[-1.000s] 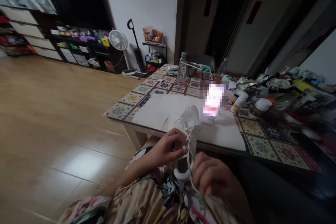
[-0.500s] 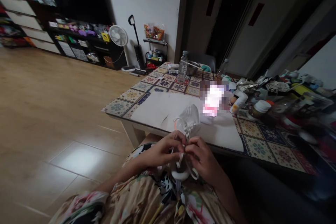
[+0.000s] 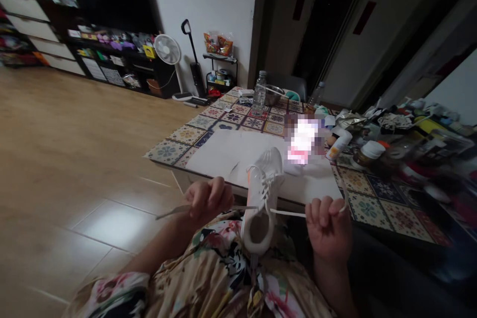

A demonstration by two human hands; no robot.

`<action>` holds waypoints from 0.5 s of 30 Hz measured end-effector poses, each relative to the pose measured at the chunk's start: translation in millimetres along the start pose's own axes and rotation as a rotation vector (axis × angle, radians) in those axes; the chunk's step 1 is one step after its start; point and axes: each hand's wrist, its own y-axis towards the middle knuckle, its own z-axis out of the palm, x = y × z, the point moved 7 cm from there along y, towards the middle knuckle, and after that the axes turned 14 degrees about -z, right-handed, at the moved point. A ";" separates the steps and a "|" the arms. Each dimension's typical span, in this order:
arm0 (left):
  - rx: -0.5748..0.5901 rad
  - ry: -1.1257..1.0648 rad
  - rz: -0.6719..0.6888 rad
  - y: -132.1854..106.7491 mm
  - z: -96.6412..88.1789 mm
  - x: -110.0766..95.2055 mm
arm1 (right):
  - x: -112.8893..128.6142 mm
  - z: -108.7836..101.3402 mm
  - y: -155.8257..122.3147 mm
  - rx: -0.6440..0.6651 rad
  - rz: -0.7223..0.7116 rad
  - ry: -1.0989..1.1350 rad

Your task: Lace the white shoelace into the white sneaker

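Note:
A white sneaker (image 3: pixel 261 198) rests heel-down on my lap, its toe leaning on the table's front edge. My left hand (image 3: pixel 207 200) is a closed fist on the left lace end (image 3: pixel 175 211), pulled out to the left of the shoe. My right hand (image 3: pixel 328 223) is fisted on the right lace end (image 3: pixel 288 213), drawn out taut to the right. Both laces run from the shoe's top eyelets. A floral garment covers my lap beneath the shoe.
A white sheet (image 3: pixel 242 159) lies on the patterned table (image 3: pixel 175 149) behind the shoe. Bottles, jars and clutter (image 3: pixel 372 151) crowd the table's right side; a water bottle (image 3: pixel 259 93) stands at the back. A fan (image 3: pixel 167 49) and TV cabinet (image 3: pixel 112 59) stand across the wooden floor.
My hands were together at the shoe's tongue working the laces; now they have pulled apart, left hand leftward and right hand rightward, stretching both lace ends tight.

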 end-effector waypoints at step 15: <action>-0.322 0.617 -0.438 8.7 3.9 60.0 | -13.2 56.7 -24.8 0.789 -0.249 -0.658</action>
